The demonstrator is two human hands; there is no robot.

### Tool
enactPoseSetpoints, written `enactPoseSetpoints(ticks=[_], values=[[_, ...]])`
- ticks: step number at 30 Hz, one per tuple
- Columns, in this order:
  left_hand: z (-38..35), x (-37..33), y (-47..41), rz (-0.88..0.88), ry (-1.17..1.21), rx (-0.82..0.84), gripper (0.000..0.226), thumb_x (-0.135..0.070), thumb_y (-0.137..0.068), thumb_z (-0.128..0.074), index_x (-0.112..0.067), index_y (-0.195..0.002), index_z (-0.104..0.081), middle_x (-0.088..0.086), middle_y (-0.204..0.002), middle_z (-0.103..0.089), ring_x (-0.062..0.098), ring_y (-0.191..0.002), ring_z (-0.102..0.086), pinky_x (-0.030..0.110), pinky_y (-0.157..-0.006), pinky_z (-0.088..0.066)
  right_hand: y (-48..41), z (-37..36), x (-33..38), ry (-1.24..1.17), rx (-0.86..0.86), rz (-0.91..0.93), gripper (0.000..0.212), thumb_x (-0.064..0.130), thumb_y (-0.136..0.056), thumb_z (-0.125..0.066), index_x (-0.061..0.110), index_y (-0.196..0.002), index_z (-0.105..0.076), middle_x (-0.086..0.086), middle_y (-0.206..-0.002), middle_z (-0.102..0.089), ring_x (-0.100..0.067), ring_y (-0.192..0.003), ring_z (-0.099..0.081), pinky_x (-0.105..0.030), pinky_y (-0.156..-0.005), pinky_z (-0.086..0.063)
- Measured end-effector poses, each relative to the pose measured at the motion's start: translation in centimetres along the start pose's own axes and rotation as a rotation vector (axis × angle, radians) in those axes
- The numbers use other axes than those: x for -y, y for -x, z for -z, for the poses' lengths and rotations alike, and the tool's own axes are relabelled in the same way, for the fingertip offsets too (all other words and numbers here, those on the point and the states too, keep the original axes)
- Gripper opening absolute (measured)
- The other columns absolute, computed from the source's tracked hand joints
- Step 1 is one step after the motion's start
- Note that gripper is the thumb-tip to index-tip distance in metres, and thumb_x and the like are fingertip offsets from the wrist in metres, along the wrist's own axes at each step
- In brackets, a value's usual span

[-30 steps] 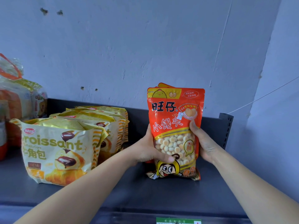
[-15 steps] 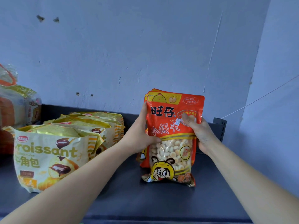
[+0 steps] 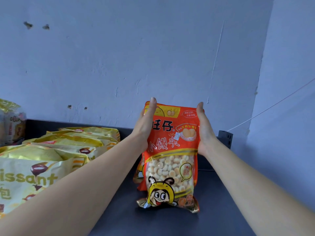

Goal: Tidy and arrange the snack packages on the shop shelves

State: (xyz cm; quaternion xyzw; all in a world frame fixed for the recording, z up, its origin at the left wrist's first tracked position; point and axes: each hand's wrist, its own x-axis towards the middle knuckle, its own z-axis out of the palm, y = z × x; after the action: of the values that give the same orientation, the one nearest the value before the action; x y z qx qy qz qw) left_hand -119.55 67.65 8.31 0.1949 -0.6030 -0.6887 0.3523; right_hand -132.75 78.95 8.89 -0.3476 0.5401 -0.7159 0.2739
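Fingers [image 3: 152, 103] of L hand [image 3: 144, 128] straight, held together, flat along L edge of red bag [image 3: 170, 160]. R hand [image 3: 205, 132] same on R edge, tips at top seal. No curl, no pinch: palms press bag from both sides. Bag upright, base on shelf [image 3: 170, 223], R of centre, face fwd, slight lean. 2nd red bag [image 3: 140, 169] right behind it, offset to L, mostly hidden; touching or not, can't tell.

Progress (est.): front bag stood & squared, looks near done. 2nd bag not lined up w/ it. Croissant bags [image 3: 34, 171] on L in front-to-back row, leaning, tops uneven; prob. need straightening. More pkgs [image 3: 10, 120] at far L, cut off by frame edge, state unclear.

Around: back rail [image 3: 42, 126] of shelf, bracket [image 3: 225, 138] just R of R hand, thin wire [image 3: 276, 104] across R wall. Gap betw. croissant row & red bags; L forearm crosses it. Obstacles: none seen in front of red bags. Bracket near R hand likely limits any shift to R.
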Motion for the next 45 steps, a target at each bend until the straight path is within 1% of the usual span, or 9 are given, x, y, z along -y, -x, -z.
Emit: enactPoseSetpoints(ticks=[8, 12, 18, 22, 26, 31, 37, 41, 45], values=[[-0.1, -0.7, -0.8, -0.164, -0.085, -0.194, 0.125, -0.107, -0.032, -0.029, -0.039, -0.136, -0.042, 0.003, -0.125, -0.062, 0.029, -0.106, -0.063, 0.052, -0.092, -0.05, -1.5, 1.1, -0.3, 0.079, 0.012, 0.073, 0.072, 0.074, -0.08, -0.047, 0.014, -0.117, -0.065, -0.012, -0.105, -0.073, -0.03, -0.097, -0.07, -0.051, -0.093, -0.051], [-0.8, -2.8, -1.1, -0.116, -0.104, -0.183, 0.094, -0.1, -0.053, -0.028, -0.034, -0.114, -0.054, 0.006, -0.112, -0.067, 0.03, -0.101, -0.064, 0.052, -0.092, -0.049, -2.1, 0.1, 1.1, 0.129, -0.064, 0.11, 0.062, 0.064, -0.077, -0.063, 0.015, -0.115, -0.06, -0.012, -0.103, -0.072, -0.029, -0.092, -0.071, -0.049, -0.088, -0.054], [-0.6, -2.6, -1.1, -0.243, -0.214, -0.125, 0.058, -0.071, -0.079, -0.053, -0.03, -0.119, -0.053, 0.0, -0.107, -0.066, 0.02, -0.09, -0.067, 0.039, -0.08, -0.055, -1.3, -0.1, 0.5, 0.332, -0.127, 0.332, 0.048, 0.059, -0.066, -0.07, 0.024, -0.098, -0.066, -0.002, -0.1, -0.073, -0.019, -0.089, -0.071, -0.043, -0.084, -0.057], [0.7, -2.9, -1.4, -0.273, -0.466, -0.151, 0.075, -0.059, -0.075, -0.069, -0.024, -0.137, -0.044, 0.0, -0.122, -0.056, 0.018, -0.095, -0.062, 0.03, -0.072, -0.049, -1.8, 0.5, 1.7, 0.667, -0.197, 0.508, 0.019, 0.044, -0.068, -0.08, 0.034, -0.082, -0.072, 0.002, -0.137, -0.049, -0.015, -0.126, -0.046, -0.044, -0.103, -0.043], [1.9, -4.6, -0.7, -0.364, -0.722, -0.155, 0.056, -0.057, -0.075, -0.07, -0.021, -0.116, -0.058, -0.007, -0.116, -0.054, 0.013, -0.092, -0.057, 0.029, -0.072, -0.044, -2.2, 0.5, 2.6, 0.782, -0.178, 0.606, 0.015, 0.028, -0.074, -0.08, 0.028, -0.065, -0.067, 0.004, -0.114, -0.058, -0.012, -0.113, -0.05, -0.041, -0.095, -0.046], [2.5, -5.8, -0.7, -0.326, -0.713, -0.078, 0.036, -0.025, -0.081, -0.076, -0.019, -0.109, -0.055, 0.007, -0.108, -0.064, 0.015, -0.081, -0.063, 0.027, -0.06, -0.054, -2.3, -1.1, 1.2, 0.823, -0.426, 0.804, 0.024, 0.023, -0.087, -0.067, 0.012, -0.07, -0.054, 0.002, -0.081, -0.055, -0.019, -0.087, -0.053, -0.023, -0.07, -0.038], [2.6, -4.6, 0.2, -0.198, -0.644, 0.023, 0.054, -0.023, -0.08, -0.077, -0.017, -0.124, -0.045, -0.001, -0.094, -0.06, 0.011, -0.073, -0.063, 0.025, -0.047, -0.053, -1.8, -1.8, -0.9, 0.959, -0.518, 0.897, 0.025, 0.024, -0.093, -0.059, 0.013, -0.074, -0.048, 0.003, -0.081, -0.051, -0.014, -0.084, -0.044, -0.009, -0.062, -0.029], [2.8, -4.2, 0.8, -0.225, -0.708, -0.054, 0.069, -0.034, -0.073, -0.082, -0.018, -0.127, -0.043, 0.004, -0.108, -0.059, 0.02, -0.086, -0.064, 0.033, -0.062, -0.057, -1.4, -2.0, -1.1, 0.981, -0.566, 0.891, 0.025, 0.024, -0.094, -0.057, 0.014, -0.074, -0.046, 0.004, -0.08, -0.05, -0.015, -0.083, -0.044, -0.012, -0.06, -0.026], [3.3, -4.1, 2.5, -0.031, -0.816, 0.063, 0.059, -0.035, -0.067, -0.084, -0.019, -0.108, -0.044, 0.004, -0.091, -0.059, 0.029, -0.093, -0.065, 0.039, -0.071, -0.057, -0.9, -2.0, -0.8, 0.979, -0.631, 0.861, 0.026, 0.025, -0.094, -0.056, 0.014, -0.073, -0.045, 0.005, -0.079, -0.049, -0.015, -0.082, -0.045, -0.016, -0.057, -0.027]])
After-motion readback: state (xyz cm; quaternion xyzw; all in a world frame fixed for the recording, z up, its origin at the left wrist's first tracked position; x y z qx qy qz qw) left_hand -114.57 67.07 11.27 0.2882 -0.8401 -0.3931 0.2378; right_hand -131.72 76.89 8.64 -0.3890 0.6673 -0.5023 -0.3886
